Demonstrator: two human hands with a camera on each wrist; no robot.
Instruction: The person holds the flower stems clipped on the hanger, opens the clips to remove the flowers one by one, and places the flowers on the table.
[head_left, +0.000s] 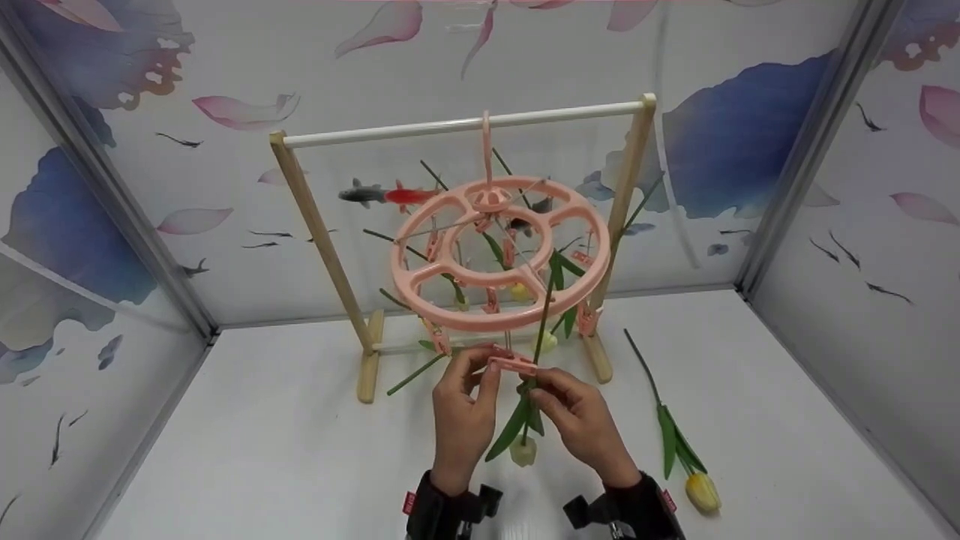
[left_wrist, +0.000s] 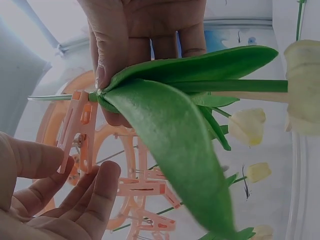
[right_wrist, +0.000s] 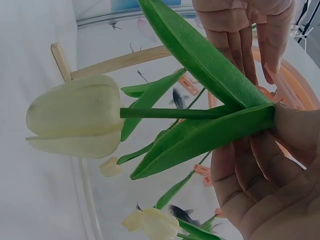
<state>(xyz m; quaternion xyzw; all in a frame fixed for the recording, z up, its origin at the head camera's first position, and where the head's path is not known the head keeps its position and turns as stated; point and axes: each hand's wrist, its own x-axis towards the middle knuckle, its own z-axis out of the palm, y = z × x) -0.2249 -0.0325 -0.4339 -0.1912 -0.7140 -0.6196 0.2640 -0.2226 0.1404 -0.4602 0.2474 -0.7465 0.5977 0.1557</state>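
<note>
My left hand (head_left: 466, 401) pinches a pink clothespin (left_wrist: 80, 132) at the front of a round pink drying hanger (head_left: 502, 322). A pale artificial tulip (head_left: 523, 451) hangs head down there, its stem passing between the clothespin's jaws in the left wrist view. The right hand (head_left: 583, 416) holds this tulip by the stem where the leaves (right_wrist: 200, 125) begin, thumb and fingers on either side. Above the hands, the bare stem end rises past the hanger's rim. Several other tulips (left_wrist: 247, 127) hang from clothespins around the ring, partly hidden by it.
The hanger hooks over the white bar (head_left: 390, 130) of a wooden-legged rack (head_left: 322, 240). On the white table (head_left: 285, 450), to the right, lies a yellow tulip (head_left: 703, 491) with its stem pointing away. Patterned panels (head_left: 840, 225) enclose the back and sides.
</note>
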